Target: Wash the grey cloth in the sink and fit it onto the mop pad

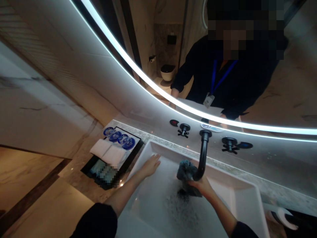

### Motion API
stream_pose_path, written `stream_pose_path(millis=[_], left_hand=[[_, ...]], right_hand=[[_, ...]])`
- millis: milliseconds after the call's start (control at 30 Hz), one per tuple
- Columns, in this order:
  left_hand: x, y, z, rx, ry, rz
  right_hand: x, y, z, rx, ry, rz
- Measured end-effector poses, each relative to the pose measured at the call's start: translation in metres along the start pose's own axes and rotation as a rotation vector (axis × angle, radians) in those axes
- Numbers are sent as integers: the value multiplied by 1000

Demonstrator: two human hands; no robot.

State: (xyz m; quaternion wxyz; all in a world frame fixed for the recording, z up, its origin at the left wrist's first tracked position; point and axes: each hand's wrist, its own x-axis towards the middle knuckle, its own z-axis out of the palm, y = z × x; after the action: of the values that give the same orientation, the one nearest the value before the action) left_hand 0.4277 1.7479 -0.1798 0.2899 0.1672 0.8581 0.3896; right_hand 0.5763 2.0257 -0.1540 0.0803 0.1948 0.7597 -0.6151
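A bunched grey-blue cloth [185, 169] is gripped in my right hand [201, 185], right under the end of the black spout [203, 155]. Part of that hand is hidden behind the spout. My left hand [151, 164] reaches over the left side of the white basin [244, 195], fingers stretched out, holding nothing. Whether it touches the basin wall I cannot tell. Dark specks are scattered over the basin floor below the cloth, around a dark spot that may be the drain.
Two black cross handles [183, 130] [229, 145] flank the spout on the wall. Left of the basin, a black tray [133, 150] holds folded white cloths [109, 152] and several round blue-and-white packets [120, 138]. A lit mirror [158, 43] hangs above. Dark and white items [288, 218] lie right.
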Motion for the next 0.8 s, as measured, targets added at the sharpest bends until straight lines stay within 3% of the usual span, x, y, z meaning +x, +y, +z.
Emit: stream_pose_path(millis=[67, 133, 233, 267, 300, 367, 467, 533, 633, 733, 800], left_hand=[[-14, -25, 11, 166, -7, 30], [-36, -49, 36, 453, 13, 28], [-79, -75, 87, 650, 212, -150], [-93, -79, 104, 679, 217, -157], [-104, -80, 120, 692, 187, -129], [-119, -74, 147, 657, -43, 76], [-121, -57, 167, 572, -316, 337], [-111, -52, 161, 549, -307, 441], [-85, -62, 121, 616, -104, 544], [-48, -75, 76, 733, 289, 270], [-26, -74, 69, 745, 414, 144]], right_hand=[[-4, 0, -7, 2, 38, 13], [-8, 0, -14, -20, 77, 4], [-15, 3, -22, -1, 98, -37], [-17, 5, -24, 14, 91, -47], [-19, 6, -26, 27, 78, -54], [-24, 9, -28, 39, 49, -64], [-29, 8, -28, 38, 44, -74], [-33, 7, -29, 30, 49, -77], [-38, 7, -32, 48, 7, -77], [-40, 9, -32, 77, -1, -53], [-40, 9, -31, 101, 21, -45]])
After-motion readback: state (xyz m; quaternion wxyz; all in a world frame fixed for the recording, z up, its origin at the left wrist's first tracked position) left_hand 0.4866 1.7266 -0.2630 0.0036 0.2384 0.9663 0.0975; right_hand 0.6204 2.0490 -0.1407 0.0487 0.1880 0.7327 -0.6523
